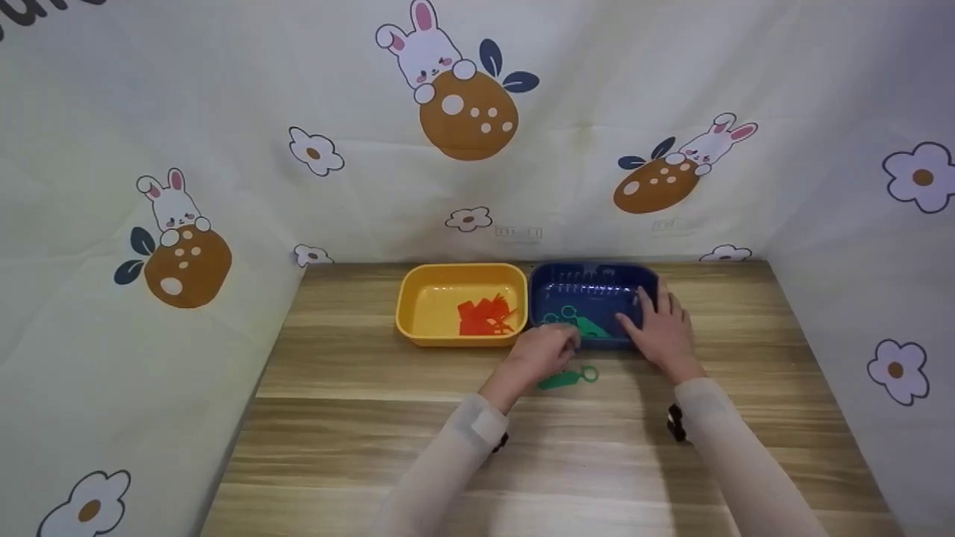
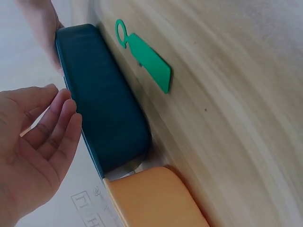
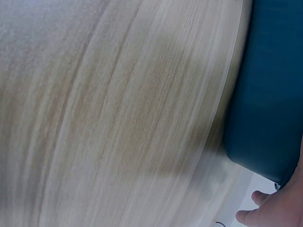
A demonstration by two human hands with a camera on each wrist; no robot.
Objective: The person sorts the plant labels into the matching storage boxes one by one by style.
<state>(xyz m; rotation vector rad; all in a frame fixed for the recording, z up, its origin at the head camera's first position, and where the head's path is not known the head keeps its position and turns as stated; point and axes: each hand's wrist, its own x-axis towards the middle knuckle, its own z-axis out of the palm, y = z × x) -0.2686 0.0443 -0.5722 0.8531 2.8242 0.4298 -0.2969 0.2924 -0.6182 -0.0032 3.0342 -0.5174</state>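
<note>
My left hand [image 1: 541, 354] hangs over the front left edge of the dark blue plastic bin [image 1: 597, 291]. Its thumb and fingers are loosely bent, and nothing shows between them in the left wrist view. Several green tags [image 1: 591, 328] with ring ends lie in the bin close to those fingertips, partly hidden by the hand. At the bin's right end, my right hand [image 1: 664, 332] rests on the rim with fingers spread. Another green tag [image 1: 565, 380] lies flat on the table in front of the bin, by the left wrist.
A yellow bin [image 1: 425, 298] stands directly left of the blue one and contains several red-orange pieces [image 1: 481, 317]. Both stand at the back of the wood-grain table [image 1: 358, 418]. A pale printed cloth [image 1: 567, 171] rises behind and at both sides.
</note>
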